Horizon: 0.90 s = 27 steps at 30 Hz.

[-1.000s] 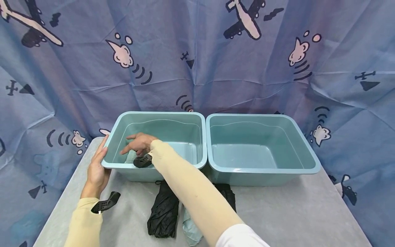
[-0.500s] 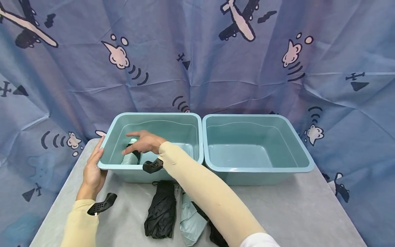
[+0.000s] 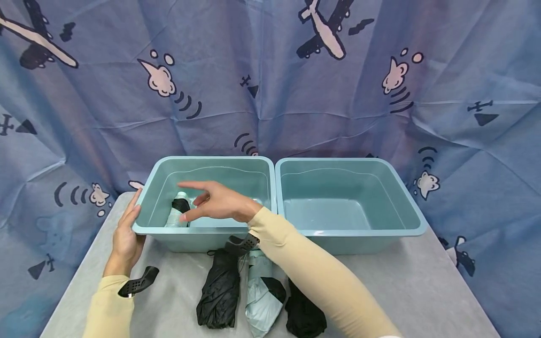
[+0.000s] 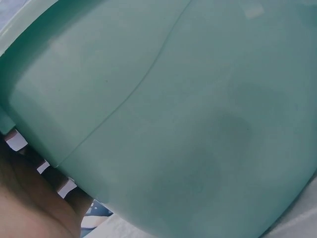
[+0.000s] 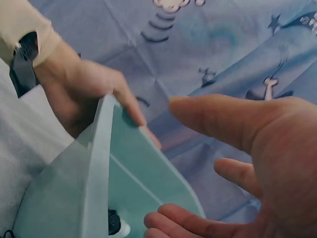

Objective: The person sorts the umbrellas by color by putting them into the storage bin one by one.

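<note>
Has the mint-green, black-banded folded umbrella [image 3: 176, 212] lying inside the left teal rectangular plastic tub [image 3: 186, 230]; braces the tub with straight-fingered left hand [image 3: 127, 235], likely against sliding; holds right hand [image 3: 220, 202] wide and empty nearby, likely avoiding disturbance.

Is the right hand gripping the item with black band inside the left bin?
No, the right hand has spread fingers, which do not close around the item.

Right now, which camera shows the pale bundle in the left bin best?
The head view: the pale bundle shows its body and black band, though the right hand overlaps it slightly. Right wrist catches only one end; left wrist, none of it.
</note>
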Tool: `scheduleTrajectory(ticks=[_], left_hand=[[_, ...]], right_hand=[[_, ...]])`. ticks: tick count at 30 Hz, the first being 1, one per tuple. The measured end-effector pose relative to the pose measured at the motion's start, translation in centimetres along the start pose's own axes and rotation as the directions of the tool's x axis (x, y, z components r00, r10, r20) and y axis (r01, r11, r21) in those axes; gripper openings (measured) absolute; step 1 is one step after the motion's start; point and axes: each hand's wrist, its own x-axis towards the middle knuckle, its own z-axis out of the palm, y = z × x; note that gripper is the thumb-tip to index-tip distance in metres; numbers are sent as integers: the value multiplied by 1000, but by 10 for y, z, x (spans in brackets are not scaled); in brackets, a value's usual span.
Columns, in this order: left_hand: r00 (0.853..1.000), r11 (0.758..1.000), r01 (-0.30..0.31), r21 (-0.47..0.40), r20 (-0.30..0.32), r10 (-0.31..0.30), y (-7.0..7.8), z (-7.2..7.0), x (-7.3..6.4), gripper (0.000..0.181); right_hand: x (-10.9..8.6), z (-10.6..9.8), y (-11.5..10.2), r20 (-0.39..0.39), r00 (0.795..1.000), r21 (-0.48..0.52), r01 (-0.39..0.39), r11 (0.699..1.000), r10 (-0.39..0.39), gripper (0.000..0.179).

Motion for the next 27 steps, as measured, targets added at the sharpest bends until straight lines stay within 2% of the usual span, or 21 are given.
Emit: scheduleTrajectory(ticks=[10,18,21,27], left_hand=[[1000,1000,-16,-12,-17,16,0,1,-1,54],[1000,999,-25,-43,-8,25,0,-1,-1,54],[1000,998,-29,-52,-5,28,0,-1,-1,54],[1000,1000,-13,-14,-8,13,1,0,-1,54]], right_hand=[[-76,-20,10,-24,989,-15,148,989,-148,78],[-151,-29,33,-74,958,29,281,959,-279,74],[-178,-29,45,-95,951,17,296,955,-293,69],[-223,-26,80,-157,953,-71,252,965,-260,62]])
